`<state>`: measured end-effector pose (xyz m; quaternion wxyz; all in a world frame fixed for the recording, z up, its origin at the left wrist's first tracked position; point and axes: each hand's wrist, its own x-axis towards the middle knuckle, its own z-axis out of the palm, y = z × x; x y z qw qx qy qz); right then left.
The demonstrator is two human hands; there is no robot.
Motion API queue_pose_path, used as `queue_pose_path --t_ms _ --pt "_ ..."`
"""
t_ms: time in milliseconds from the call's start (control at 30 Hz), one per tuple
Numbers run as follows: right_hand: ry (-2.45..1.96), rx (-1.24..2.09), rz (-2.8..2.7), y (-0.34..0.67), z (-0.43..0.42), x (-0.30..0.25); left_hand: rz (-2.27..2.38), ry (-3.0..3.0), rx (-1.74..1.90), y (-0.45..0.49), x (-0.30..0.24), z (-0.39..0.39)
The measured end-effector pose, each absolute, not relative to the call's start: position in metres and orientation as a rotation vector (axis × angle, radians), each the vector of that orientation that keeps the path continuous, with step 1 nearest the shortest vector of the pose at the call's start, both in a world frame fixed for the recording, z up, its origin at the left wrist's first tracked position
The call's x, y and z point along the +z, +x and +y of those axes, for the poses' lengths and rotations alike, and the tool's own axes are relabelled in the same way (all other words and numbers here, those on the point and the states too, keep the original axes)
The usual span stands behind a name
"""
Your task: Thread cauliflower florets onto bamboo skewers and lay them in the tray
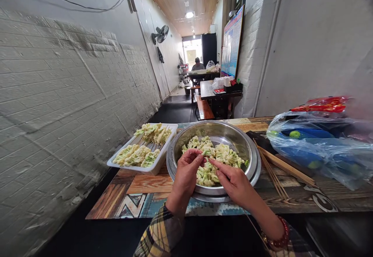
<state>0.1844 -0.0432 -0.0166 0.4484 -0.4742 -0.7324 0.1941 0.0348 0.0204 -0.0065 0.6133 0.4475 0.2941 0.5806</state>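
Observation:
Over a steel bowl (pixel 233 132), my left hand (pixel 186 171) pinches a small green-white cauliflower floret (pixel 205 153) between thumb and fingers. My right hand (pixel 237 183) is closed on a thin bamboo skewer (pixel 257 231), with the index finger pointing along it toward the floret. Most of the skewer is hidden under the hand; its rear part shows below my forearm. Whether its tip has entered the floret I cannot tell. Loose cauliflower pieces (pixel 229 156) lie in the bowl beneath both hands.
Left of the bowl, a white tray (pixel 157 167) holds skewered cauliflower (pixel 136 156). Bamboo skewers (pixel 287 165) lie to the right, beside a clear plastic bag (pixel 317 140) of blue and green items. Farther back are another table (pixel 206 88) and a seated person (pixel 198 65).

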Motion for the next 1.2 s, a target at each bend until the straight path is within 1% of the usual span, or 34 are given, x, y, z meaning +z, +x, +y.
queue_pose_path --t_ms 167,333,667,1067,1200 --pt "-1.184 0.502 -1.808 0.1852 -0.0434 -0.0165 0.77 1.179 1.4 0.0356 -0.005 0.017" --pt "-1.219 0.533 -1.763 0.1861 -0.0442 -0.0161 0.836 1.271 1.383 0.0357 -0.0019 0.0127" --pt "-1.249 0.436 -1.724 0.1839 -0.0427 -0.0189 0.854 1.343 1.368 0.0368 -0.0013 0.0122" --pt "-1.264 0.415 -1.773 0.1863 -0.0434 -0.0114 0.898 1.446 1.328 0.0359 0.0016 0.012" --pt "-1.291 0.373 -1.766 0.1859 -0.0411 -0.0101 0.854 1.516 1.247 0.0391 -0.002 0.011"
